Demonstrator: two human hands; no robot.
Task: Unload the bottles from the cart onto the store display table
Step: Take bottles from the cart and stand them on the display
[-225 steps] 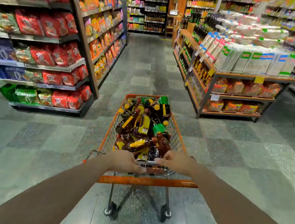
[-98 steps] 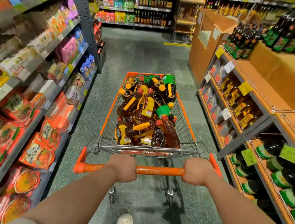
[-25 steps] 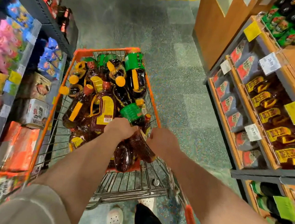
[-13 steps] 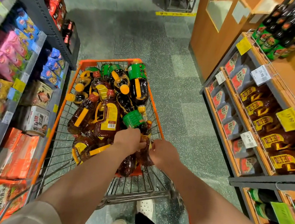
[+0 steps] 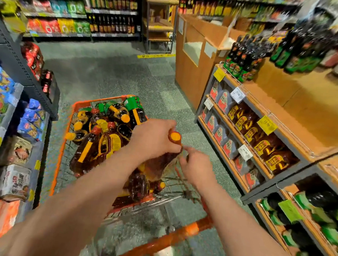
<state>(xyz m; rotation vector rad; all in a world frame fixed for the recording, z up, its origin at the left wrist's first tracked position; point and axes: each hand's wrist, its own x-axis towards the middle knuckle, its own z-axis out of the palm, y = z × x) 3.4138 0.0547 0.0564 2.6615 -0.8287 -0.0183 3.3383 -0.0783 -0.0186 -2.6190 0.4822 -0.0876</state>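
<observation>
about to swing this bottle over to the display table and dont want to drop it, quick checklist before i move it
1. Left hand grips the bottle near its orange cap: ok.
2. Right hand supporting the bottle: cannot tell, blurred; it sits beside the body, fingers curled.
3. Bottle clear of the cart rim: cannot tell; its lower end sits low among the other bottles.
4. Cap closed: ok, the cap is on; tightness cannot tell.
5. Bare space on the display table: ok, open wooden top in front of the green-labelled bottles.
6. Path to the right: ok, nothing stands between cart and table.
</observation>
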